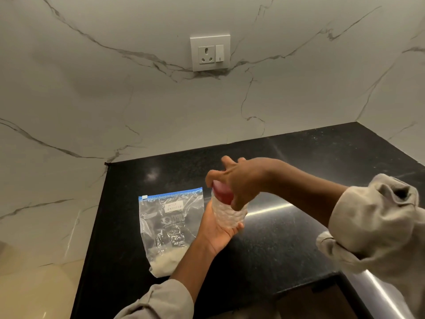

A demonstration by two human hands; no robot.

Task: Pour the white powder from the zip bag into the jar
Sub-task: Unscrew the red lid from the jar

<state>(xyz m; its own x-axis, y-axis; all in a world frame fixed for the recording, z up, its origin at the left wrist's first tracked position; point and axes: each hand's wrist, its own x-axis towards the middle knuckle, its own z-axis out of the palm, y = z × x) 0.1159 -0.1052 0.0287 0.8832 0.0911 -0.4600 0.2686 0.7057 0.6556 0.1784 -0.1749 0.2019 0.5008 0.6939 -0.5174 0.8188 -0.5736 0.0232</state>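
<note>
Centre frame: left hand (pixel 218 229) cups textured clear jar (pixel 227 214) from below; right hand (pixel 236 180) curls over its red lid (pixel 222 192). Zip bag (pixel 171 229), crinkled clear plastic, white powder (pixel 166 259) at bottom, lies lower-centre on speckled black tabletop (pixel 299 226), just beside jar.

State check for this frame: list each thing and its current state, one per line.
Zip bag: sealed, flat on the counter, untouched.
White powder: in the bag.
Jar: held off the counter.
Red lid: on.
Left hand: holds the jar.
Right hand: grips the lid.
</note>
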